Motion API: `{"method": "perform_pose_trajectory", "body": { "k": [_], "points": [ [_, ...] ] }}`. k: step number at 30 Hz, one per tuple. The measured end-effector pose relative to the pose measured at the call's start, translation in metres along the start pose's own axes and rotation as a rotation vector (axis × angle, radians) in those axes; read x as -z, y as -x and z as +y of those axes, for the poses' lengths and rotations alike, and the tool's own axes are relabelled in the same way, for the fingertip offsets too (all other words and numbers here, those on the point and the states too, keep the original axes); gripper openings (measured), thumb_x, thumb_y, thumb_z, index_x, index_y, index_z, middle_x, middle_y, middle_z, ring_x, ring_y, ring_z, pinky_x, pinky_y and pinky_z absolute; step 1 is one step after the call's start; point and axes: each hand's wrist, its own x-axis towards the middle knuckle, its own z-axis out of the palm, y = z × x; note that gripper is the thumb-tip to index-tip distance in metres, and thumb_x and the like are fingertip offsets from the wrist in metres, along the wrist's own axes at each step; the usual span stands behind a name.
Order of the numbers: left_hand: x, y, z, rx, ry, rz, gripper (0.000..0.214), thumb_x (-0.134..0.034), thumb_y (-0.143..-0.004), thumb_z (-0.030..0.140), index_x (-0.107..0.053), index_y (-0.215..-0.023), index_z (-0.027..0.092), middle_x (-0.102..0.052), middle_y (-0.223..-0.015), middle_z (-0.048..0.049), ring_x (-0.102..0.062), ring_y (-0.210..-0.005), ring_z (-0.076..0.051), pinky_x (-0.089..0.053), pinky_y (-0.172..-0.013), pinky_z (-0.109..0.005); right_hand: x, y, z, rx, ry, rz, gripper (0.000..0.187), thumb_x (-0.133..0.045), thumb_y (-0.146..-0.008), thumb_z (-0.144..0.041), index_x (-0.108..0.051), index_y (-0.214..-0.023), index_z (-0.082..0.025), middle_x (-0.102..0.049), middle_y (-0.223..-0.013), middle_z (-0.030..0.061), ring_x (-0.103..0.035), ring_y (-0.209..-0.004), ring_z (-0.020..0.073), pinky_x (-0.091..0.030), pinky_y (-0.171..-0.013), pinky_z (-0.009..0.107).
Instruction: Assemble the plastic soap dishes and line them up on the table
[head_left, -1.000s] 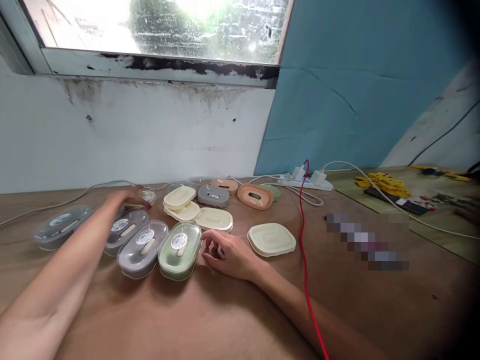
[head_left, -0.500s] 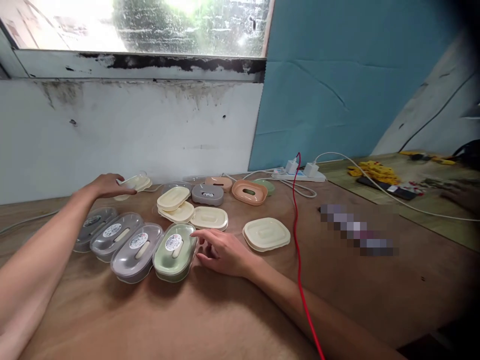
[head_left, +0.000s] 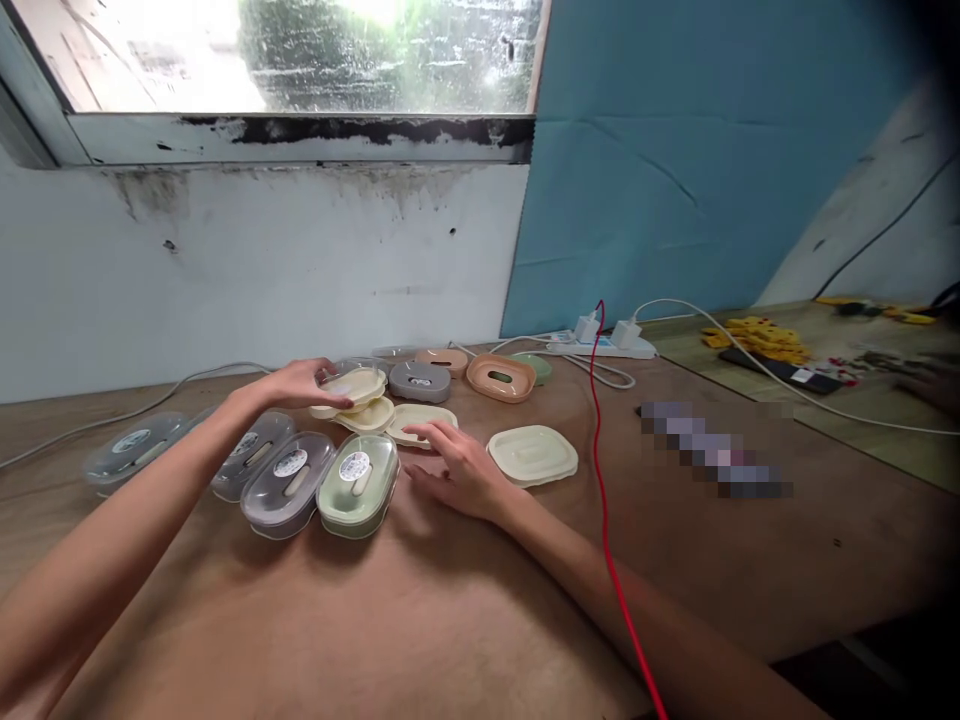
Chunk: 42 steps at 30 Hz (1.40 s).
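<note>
My left hand grips cream oval soap-dish pieces by their left edge, over a small pile of similar pieces. Whether they rest on the pile I cannot tell. My right hand is open, its fingers apart and reaching over the front edge of another cream piece; any contact is unclear. Just left of it sits a green soap dish with a clear cover and round sticker. Several grey covered soap dishes stand further left, partly behind my left forearm.
Stacked cream pieces lie right of my right hand. Behind are a grey dish and an orange dish. A power strip stands by the wall. A red cable crosses my right forearm. Yellow items lie far right.
My left hand has carried the cream pieces rightward from the far left to the pile. My right hand has moved off the green soap dish's edge, toward the cream piece behind.
</note>
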Motion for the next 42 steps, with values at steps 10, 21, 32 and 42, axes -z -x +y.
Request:
{"method": "perform_pose_trajectory", "body": {
  "k": [10,21,32,42],
  "points": [
    [-0.011,0.033,0.081,-0.445,0.135,-0.067,0.084,-0.081,-0.061,0.067,-0.062,-0.129,0.021,-0.070,-0.113,-0.0099,-0.066,-0.095,-0.026,-0.051,-0.079,-0.034,0.003,-0.004,0.026,-0.084,0.129,0.228,0.067,-0.075,-0.086,-0.025,-0.052,-0.149,-0.022,-0.061,-0.143,0.0152,-0.061,-0.130,0.0330,-0.052,-0.110,0.049],
    [-0.007,0.010,0.049,-0.230,0.268,-0.141,0.082,-0.068,-0.073,0.076,-0.063,-0.139,0.028,-0.073,-0.124,-0.0059,-0.069,-0.105,-0.027,-0.053,-0.085,-0.032,0.017,-0.003,0.030,-0.102,0.060,0.278,0.012,-0.064,-0.095,-0.028,-0.075,-0.100,-0.025,-0.077,-0.118,0.0044,-0.072,-0.080,0.0161,-0.058,-0.073,0.028],
    [-0.047,0.012,0.020,0.220,0.117,0.274,0.118,-0.065,-0.069,0.088,-0.049,-0.144,-0.001,-0.058,-0.136,-0.0406,-0.053,-0.129,-0.061,-0.043,-0.099,-0.066,0.019,-0.002,0.012,-0.131,0.007,0.490,0.015,-0.044,-0.103,-0.040,-0.047,-0.099,-0.026,-0.071,-0.116,0.0112,-0.068,-0.080,0.0204,-0.052,-0.068,0.032],
    [-0.085,0.140,0.084,-0.688,0.307,0.545,0.042,-0.044,-0.102,0.031,-0.049,-0.142,0.020,-0.055,-0.141,-0.0161,-0.055,-0.132,-0.030,-0.050,-0.109,-0.048,0.016,0.012,-0.049,0.393,0.134,0.203,0.019,-0.056,-0.075,-0.026,-0.039,-0.067,-0.025,-0.041,-0.055,-0.0058,-0.028,-0.049,0.0118,-0.023,-0.050,0.032]
  ]
}}
